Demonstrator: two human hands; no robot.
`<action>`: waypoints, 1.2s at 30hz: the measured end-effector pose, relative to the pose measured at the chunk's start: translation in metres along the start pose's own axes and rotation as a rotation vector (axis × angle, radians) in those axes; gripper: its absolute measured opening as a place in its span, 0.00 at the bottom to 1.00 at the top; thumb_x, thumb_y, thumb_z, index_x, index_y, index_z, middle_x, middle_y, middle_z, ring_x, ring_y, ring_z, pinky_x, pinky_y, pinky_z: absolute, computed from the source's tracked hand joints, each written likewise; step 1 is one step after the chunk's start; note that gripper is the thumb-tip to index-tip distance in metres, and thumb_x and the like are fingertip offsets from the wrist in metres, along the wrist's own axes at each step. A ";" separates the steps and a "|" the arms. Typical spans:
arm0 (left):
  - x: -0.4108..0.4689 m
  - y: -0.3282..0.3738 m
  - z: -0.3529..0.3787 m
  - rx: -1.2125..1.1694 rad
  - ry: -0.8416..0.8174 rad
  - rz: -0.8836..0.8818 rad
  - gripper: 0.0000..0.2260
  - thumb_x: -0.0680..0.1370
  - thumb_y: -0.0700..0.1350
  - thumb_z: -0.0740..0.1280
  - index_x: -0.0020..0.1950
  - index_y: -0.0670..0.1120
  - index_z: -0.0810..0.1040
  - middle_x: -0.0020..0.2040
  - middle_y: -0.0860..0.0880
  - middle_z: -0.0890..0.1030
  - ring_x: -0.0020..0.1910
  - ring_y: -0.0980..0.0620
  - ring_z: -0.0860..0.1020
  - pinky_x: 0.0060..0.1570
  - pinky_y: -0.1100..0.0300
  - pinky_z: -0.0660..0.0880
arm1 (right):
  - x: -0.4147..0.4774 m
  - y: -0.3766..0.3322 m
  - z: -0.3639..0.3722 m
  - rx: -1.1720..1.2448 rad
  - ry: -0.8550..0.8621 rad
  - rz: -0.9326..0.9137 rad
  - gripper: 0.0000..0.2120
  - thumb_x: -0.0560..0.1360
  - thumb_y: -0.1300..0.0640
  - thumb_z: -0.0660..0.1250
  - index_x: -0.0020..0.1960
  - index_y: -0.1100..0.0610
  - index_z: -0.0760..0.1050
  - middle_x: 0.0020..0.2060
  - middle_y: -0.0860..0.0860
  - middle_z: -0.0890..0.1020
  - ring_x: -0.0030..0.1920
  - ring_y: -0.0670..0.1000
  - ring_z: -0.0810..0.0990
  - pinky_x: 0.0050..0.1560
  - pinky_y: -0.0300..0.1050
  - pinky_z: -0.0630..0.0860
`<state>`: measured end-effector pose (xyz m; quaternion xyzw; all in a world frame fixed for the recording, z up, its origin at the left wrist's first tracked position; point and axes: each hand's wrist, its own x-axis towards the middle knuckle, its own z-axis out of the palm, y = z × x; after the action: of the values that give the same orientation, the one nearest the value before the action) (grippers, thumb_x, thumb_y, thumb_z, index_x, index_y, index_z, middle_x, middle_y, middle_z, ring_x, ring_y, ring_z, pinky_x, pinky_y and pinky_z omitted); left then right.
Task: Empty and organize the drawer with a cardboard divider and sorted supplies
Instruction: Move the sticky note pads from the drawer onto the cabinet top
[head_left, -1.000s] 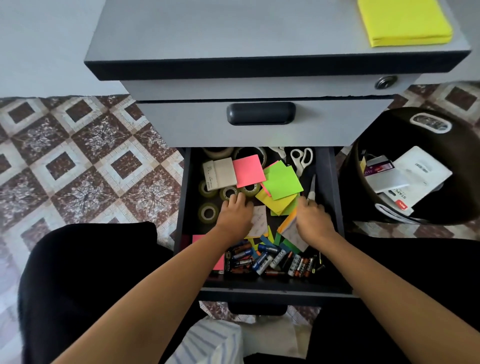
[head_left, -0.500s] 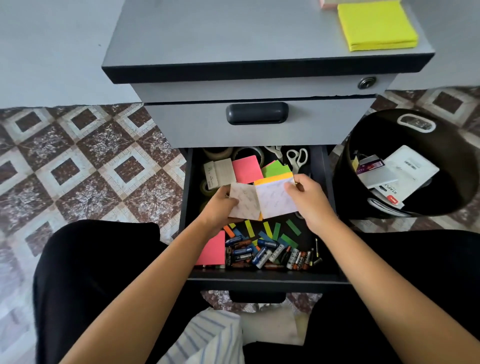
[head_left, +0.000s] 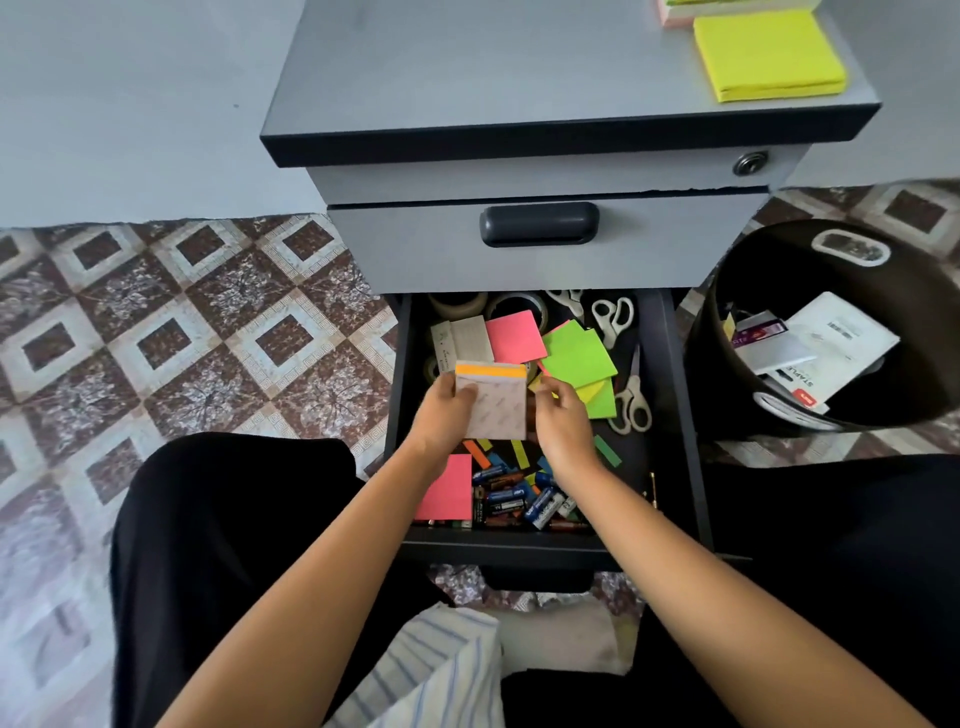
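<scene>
- Drawer (head_left: 519, 543), the dark-walled bottom one of the grey cabinet (head_left: 519, 78), stands pulled out between your knees, with loose supplies inside.
- Half a second ago you held two pale-backed pads side by side, one in each hand. Now they sit together as one orange-topped, beige-backed sticky-note pad (head_left: 493, 402), raised over the drawer's middle.
- Your left hand (head_left: 447, 415) grasps that pad by its left edge, thumb on the face.
- Your right hand (head_left: 563, 423) has curled fingers at the pad's right edge; whether it grips cannot be told.
- Edges: white-handled scissors (head_left: 631, 402) lie along the right wall, a heap of batteries (head_left: 519, 501) sits against the front wall, and a pink square pad (head_left: 447, 488) fills the front left corner.
- Open room: bare black floor shows front right, around a green paper strip (head_left: 608, 451).
- A round black bin (head_left: 737, 415) stands just beside the right wall.
</scene>
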<state>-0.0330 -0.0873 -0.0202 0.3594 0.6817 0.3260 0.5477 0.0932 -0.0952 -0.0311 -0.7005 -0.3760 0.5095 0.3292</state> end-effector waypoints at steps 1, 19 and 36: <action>0.002 0.001 -0.007 0.012 0.041 0.012 0.06 0.82 0.41 0.56 0.56 0.43 0.70 0.47 0.48 0.76 0.45 0.51 0.76 0.42 0.58 0.74 | 0.002 0.004 0.003 -0.068 -0.035 -0.020 0.16 0.81 0.57 0.55 0.67 0.59 0.69 0.60 0.54 0.76 0.61 0.55 0.74 0.55 0.43 0.71; 0.011 0.001 -0.051 -0.156 0.139 -0.027 0.06 0.81 0.41 0.57 0.56 0.44 0.70 0.56 0.41 0.76 0.55 0.44 0.77 0.57 0.44 0.74 | -0.004 0.026 0.043 -0.777 -0.539 -0.261 0.07 0.74 0.62 0.64 0.52 0.58 0.72 0.52 0.57 0.78 0.49 0.53 0.75 0.46 0.46 0.72; 0.005 -0.002 -0.009 -0.234 0.060 -0.094 0.09 0.80 0.39 0.55 0.57 0.43 0.71 0.53 0.42 0.78 0.51 0.44 0.78 0.56 0.44 0.74 | -0.008 -0.023 -0.063 0.229 -0.268 0.113 0.10 0.77 0.67 0.61 0.57 0.59 0.73 0.45 0.55 0.79 0.38 0.48 0.73 0.34 0.39 0.70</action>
<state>-0.0433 -0.0844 -0.0226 0.2507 0.6712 0.3880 0.5798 0.1476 -0.0954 0.0090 -0.6044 -0.3160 0.6554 0.3245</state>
